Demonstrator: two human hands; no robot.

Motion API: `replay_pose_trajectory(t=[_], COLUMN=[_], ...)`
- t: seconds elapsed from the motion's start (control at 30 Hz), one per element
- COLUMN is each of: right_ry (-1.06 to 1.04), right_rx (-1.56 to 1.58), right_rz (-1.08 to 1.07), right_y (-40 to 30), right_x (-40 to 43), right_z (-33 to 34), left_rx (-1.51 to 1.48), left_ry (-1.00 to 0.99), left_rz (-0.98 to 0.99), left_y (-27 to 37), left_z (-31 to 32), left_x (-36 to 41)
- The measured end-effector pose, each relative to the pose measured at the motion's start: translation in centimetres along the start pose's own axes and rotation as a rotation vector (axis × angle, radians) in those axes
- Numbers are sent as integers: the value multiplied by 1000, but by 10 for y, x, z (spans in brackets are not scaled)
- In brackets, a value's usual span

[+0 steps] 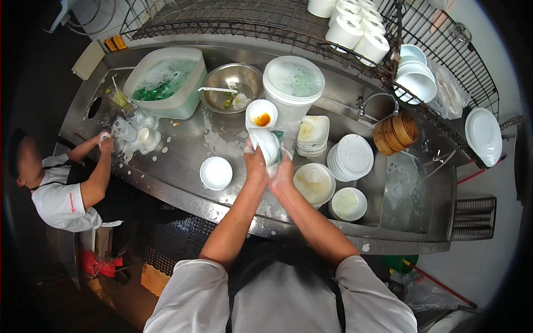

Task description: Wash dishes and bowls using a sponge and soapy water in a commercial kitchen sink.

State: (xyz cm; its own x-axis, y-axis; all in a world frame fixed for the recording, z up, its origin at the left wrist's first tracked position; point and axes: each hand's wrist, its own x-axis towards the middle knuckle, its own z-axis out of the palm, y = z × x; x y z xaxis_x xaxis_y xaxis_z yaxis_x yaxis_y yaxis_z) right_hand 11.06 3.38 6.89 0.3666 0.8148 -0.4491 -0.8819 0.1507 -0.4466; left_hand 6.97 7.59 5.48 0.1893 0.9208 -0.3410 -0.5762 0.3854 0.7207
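Observation:
Over the stainless steel counter (179, 154), my left hand (255, 162) grips a white bowl (263, 141) that is tilted on its side. My right hand (283, 168) presses a soapy green scouring pad (277, 135) against the bowl, and suds cover its fingers. Just beyond my hands stands a stack of white bowls (261, 112), the top one stained with orange-brown sauce. A white bowl (216, 173) sits to the left. Square white dishes (313, 132) are piled to the right, near a large bowl (314, 185) of cloudy liquid.
Behind are a plastic tub (195, 93) and a white bucket (287, 106) of green soapy water, with a metal basin (212, 79) of scraps between. Rightward stand stacked plates (355, 156), bamboo steamers (395, 133) and a water-filled sink (404, 195). A co-worker (68, 191) washes glassware at left.

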Motion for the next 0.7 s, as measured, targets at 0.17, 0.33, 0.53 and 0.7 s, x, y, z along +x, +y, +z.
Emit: replay_pose_trajectory(t=[0.17, 0.33, 0.53, 0.7], right_ry=[-93, -28, 70, -56], right_rx=[-1142, -998, -1350, -1479], right_rz=[-819, -338, -218, -120], right_y=[7, -16, 2, 10], right_x=[-28, 8, 8, 6], right_z=[17, 24, 22, -2], left_rx=[410, 813, 1221, 1512], left_ry=[170, 23, 173, 299], left_rz=[360, 589, 560, 654], left_y=[14, 31, 69, 92], left_z=[-34, -48, -66, -113], left_x=[9, -12, -25, -30])
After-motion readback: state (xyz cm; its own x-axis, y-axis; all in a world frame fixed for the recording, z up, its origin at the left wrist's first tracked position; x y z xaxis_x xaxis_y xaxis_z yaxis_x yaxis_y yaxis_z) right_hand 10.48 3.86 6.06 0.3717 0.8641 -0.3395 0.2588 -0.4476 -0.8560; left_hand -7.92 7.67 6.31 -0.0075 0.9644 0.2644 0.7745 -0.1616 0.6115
